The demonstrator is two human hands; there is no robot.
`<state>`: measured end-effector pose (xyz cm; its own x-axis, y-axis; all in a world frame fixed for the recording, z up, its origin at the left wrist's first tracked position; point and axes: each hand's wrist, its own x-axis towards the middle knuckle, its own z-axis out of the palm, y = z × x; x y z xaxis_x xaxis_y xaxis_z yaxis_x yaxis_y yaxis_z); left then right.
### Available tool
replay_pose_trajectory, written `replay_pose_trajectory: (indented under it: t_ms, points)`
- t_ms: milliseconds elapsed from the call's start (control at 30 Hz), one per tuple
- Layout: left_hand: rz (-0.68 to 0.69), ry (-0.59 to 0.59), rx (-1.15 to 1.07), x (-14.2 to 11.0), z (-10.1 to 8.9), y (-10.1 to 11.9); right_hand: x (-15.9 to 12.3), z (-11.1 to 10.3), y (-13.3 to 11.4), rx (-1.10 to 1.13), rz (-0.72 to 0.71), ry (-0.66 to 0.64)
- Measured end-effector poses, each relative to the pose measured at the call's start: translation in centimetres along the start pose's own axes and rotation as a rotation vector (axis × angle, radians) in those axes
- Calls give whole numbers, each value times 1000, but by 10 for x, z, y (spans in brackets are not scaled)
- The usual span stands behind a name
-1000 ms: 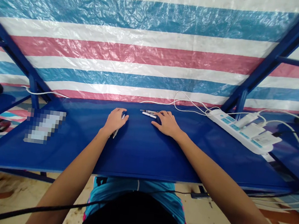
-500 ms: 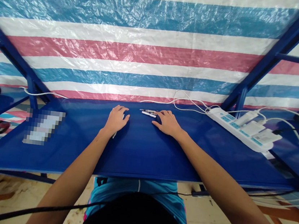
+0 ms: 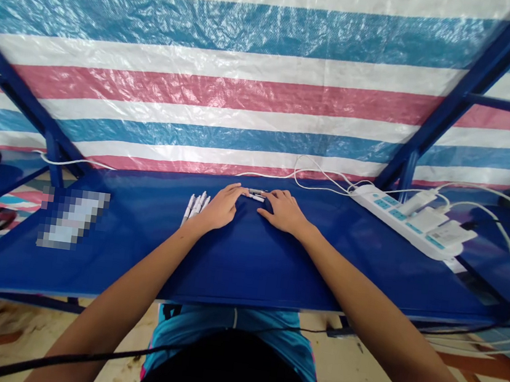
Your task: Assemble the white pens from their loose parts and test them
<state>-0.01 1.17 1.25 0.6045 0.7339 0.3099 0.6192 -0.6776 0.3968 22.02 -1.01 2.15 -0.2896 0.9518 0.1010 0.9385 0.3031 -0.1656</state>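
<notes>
My left hand (image 3: 222, 207) lies palm down on the blue table (image 3: 247, 258), its fingertips reaching a few small white pens (image 3: 256, 195) near the far edge. My right hand (image 3: 284, 211) rests flat on the other side of those pens, fingers spread and touching them. Three white pens (image 3: 194, 206) lie side by side just left of my left hand, uncovered. Neither hand grips anything.
A white power strip (image 3: 406, 225) with several plugged chargers and white cables sits at the right back. A blurred whitish object (image 3: 71, 217) lies at the left. Blue frame bars (image 3: 451, 103) slant up on both sides before a striped tarp.
My left hand has slid right, off the pens it covered, to meet the small pens by my right hand. The right hand has barely moved.
</notes>
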Motion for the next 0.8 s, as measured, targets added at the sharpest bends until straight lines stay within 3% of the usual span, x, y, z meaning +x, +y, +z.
replay_pose_trajectory:
  t_ms: [333,800]
  points:
    - [14,-38,-25,20,4,-2,1,3,4,-28,-7,43]
    - [15,-51,32,20,3,-9,0,0,2,-7,15,4]
